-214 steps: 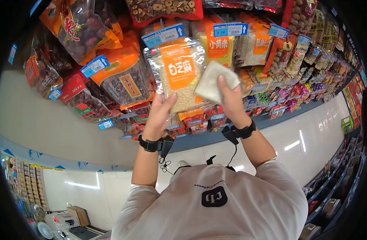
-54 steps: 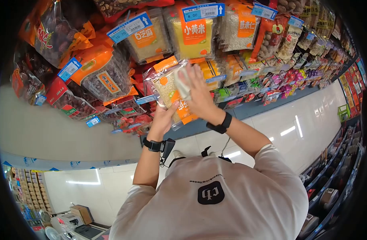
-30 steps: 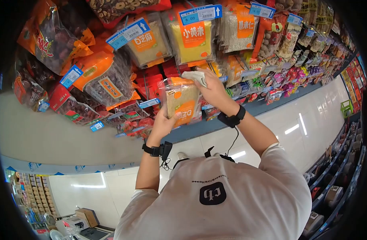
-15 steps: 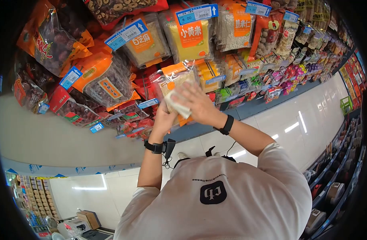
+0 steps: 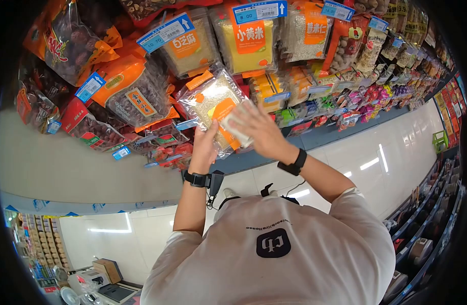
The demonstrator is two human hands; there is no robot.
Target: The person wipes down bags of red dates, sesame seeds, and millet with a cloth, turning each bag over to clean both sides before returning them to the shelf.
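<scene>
A clear plastic bag of pale grain (image 5: 205, 104) with an orange label is tilted in front of the hanging packets. My left hand (image 5: 205, 145) grips it by its lower left side, the thumb lying on the front. Against the bag's lower right part, my right hand (image 5: 261, 133) presses a folded white cloth (image 5: 237, 124). The fingers of that hand are a little blurred and lie over the cloth. Just above the bag hang a packet of yellow millet (image 5: 249, 46) and a packet of white sesame (image 5: 187, 48).
Large bags of dried red dates (image 5: 137, 94) fill the rack on the left. Blue price tags (image 5: 259, 11) stick out from the hooks. Small colourful packets (image 5: 360, 96) line the lower rows at right. Dark shelves (image 5: 427, 223) stand behind on the right, and a tiled floor (image 5: 340, 152) lies below.
The bag has tilted to the left and shows more of its front. My right hand with the cloth has slid right and slightly down across it, toward the bag's edge.
</scene>
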